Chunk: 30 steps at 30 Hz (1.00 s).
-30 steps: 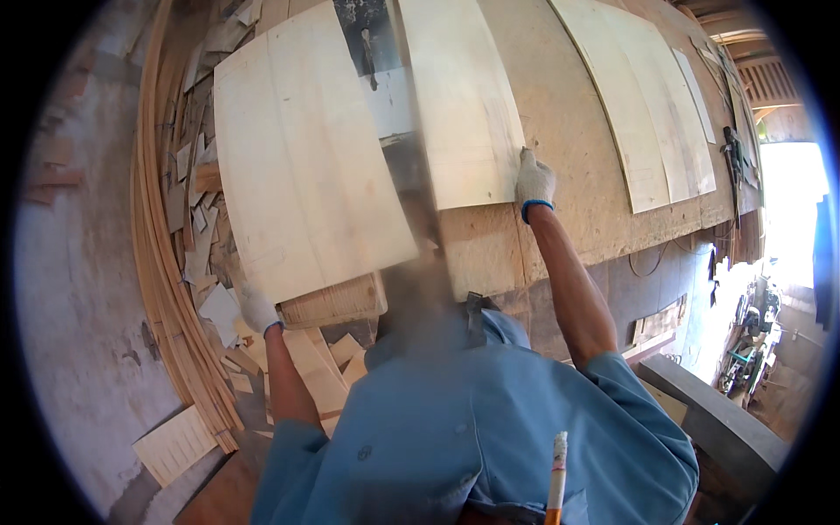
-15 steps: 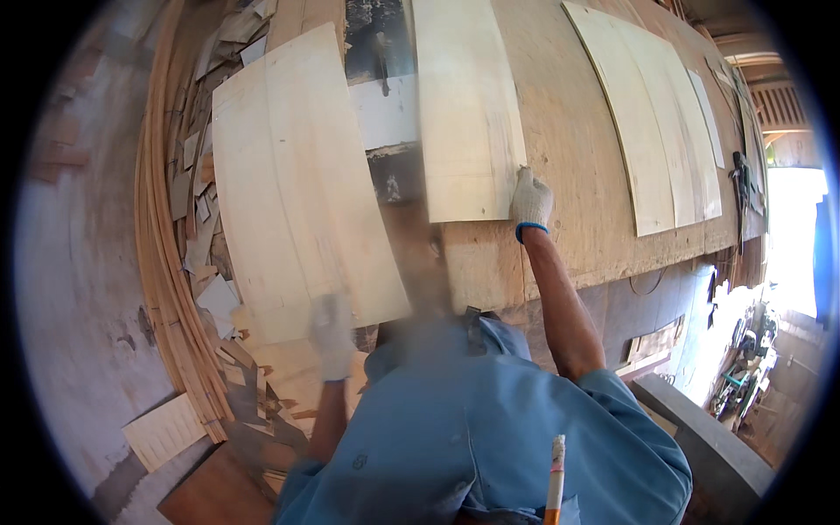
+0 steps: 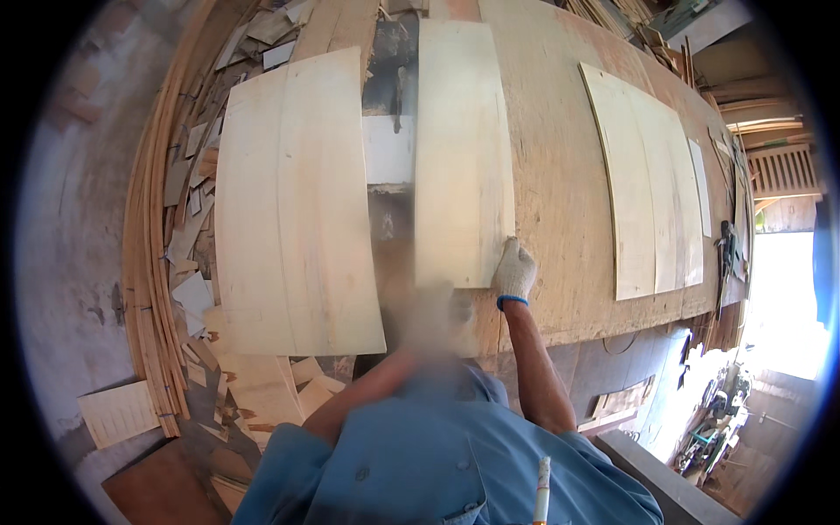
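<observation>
A long, pale wood veneer sheet (image 3: 464,157) lies on the workbench in front of me. My right hand (image 3: 516,269), in a white knit glove with a blue cuff, is closed at this sheet's near right edge, its fingertips on the edge. My left hand (image 3: 437,308), also gloved, is at the sheet's near left corner. Motion smears its fingers, so I cannot tell whether it grips. To the left rests a wider pale veneer sheet (image 3: 293,210), untouched. Between the two sheets is a dark gap with a white piece (image 3: 388,149) across it.
More pale sheets (image 3: 652,192) lie on the wooden bench (image 3: 556,184) at the right. Bundled wood strips (image 3: 149,227) and scattered offcuts run along the left side. A dark tool (image 3: 728,254) lies near the bench's right end. A cigarette (image 3: 542,490) shows at the bottom.
My left hand has moved right, from the left sheet's near edge to the middle sheet's near corner. My right hand stays at the middle sheet's edge. The view has shifted.
</observation>
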Motion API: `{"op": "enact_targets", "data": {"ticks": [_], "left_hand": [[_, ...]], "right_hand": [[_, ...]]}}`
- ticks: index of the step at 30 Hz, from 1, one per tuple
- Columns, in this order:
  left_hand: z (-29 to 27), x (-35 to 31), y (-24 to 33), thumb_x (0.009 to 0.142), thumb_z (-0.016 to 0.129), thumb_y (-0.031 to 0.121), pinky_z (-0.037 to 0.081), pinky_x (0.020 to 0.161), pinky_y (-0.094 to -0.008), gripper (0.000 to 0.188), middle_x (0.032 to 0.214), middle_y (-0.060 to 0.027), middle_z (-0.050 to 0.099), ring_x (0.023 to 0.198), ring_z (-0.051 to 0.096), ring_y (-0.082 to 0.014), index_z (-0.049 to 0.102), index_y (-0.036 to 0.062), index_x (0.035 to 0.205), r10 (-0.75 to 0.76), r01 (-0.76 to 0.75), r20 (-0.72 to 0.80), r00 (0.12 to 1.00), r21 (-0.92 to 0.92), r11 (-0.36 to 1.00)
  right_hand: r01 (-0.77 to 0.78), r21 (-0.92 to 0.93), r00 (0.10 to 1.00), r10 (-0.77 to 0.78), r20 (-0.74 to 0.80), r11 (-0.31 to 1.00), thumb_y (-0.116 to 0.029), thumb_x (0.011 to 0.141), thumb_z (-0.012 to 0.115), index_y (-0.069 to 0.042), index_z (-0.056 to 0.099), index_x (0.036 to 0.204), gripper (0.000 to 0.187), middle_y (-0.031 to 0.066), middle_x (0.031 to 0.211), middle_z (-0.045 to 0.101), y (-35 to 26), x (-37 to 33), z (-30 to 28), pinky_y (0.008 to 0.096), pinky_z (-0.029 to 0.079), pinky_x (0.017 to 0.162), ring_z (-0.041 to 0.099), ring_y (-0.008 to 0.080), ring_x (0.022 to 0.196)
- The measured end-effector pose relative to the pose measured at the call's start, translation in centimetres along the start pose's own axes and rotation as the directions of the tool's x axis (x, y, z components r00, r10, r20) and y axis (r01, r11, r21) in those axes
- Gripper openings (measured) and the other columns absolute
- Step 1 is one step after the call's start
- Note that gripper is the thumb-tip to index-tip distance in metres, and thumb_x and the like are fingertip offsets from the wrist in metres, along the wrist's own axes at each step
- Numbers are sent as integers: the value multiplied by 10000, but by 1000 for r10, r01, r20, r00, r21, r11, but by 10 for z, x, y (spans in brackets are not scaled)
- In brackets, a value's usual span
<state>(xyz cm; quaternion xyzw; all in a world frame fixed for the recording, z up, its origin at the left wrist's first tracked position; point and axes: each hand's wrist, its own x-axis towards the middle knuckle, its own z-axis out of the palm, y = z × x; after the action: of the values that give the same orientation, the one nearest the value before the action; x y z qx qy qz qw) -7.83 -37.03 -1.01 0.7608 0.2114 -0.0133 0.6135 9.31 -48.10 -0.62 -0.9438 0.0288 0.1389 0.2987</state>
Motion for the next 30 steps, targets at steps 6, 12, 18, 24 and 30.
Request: {"op": "enact_targets", "data": {"ticks": [6, 12, 18, 24, 30], "left_hand": [[-6, 0, 14, 882, 616, 158, 508, 801, -408, 206, 1002, -163, 638, 939, 632, -292, 583, 27, 1038, -48, 49, 11, 999, -280, 959], [-14, 11, 17, 862, 621, 168, 509, 778, -429, 209, 952, -194, 646, 910, 636, -338, 606, 14, 1002, 55, -49, -81, 995, 79, 996], [-10, 38, -20, 875, 603, 168, 512, 748, -406, 167, 931, -174, 638, 884, 625, -311, 619, 33, 972, -80, 81, -33, 996, 39, 996], [-6, 47, -16, 943, 566, 286, 524, 671, -372, 268, 902, -135, 653, 781, 631, -245, 603, 22, 968, -203, 87, -117, 972, -625, 775], [-14, 64, -27, 975, 530, 353, 531, 595, -367, 364, 837, -145, 660, 647, 635, -240, 584, -6, 991, 29, -143, -226, 974, -506, 850]], "right_hand": [[129, -49, 991, -130, -14, 990, -164, 929, 444, -60, 576, 979, 175, 208, 919, 655, 5, 6, 12, 485, 516, 728, 642, 392, 868], [228, -30, 967, -230, -107, 973, -355, 945, 447, -18, 634, 905, 387, 236, 820, 640, -11, 12, 13, 462, 470, 681, 623, 371, 757], [277, -239, 960, -278, 32, 931, -303, 941, 449, -54, 604, 1003, 300, 210, 959, 649, -29, 20, 9, 480, 500, 754, 636, 406, 889], [171, -264, 984, -153, 90, 949, -242, 957, 420, -83, 564, 1063, 239, 186, 1022, 657, -48, 26, 9, 490, 522, 764, 645, 393, 919], [287, -389, 957, -276, 85, 875, -210, 948, 411, -94, 556, 1085, 231, 179, 1007, 664, -60, 33, 16, 495, 525, 746, 649, 395, 910]]}}
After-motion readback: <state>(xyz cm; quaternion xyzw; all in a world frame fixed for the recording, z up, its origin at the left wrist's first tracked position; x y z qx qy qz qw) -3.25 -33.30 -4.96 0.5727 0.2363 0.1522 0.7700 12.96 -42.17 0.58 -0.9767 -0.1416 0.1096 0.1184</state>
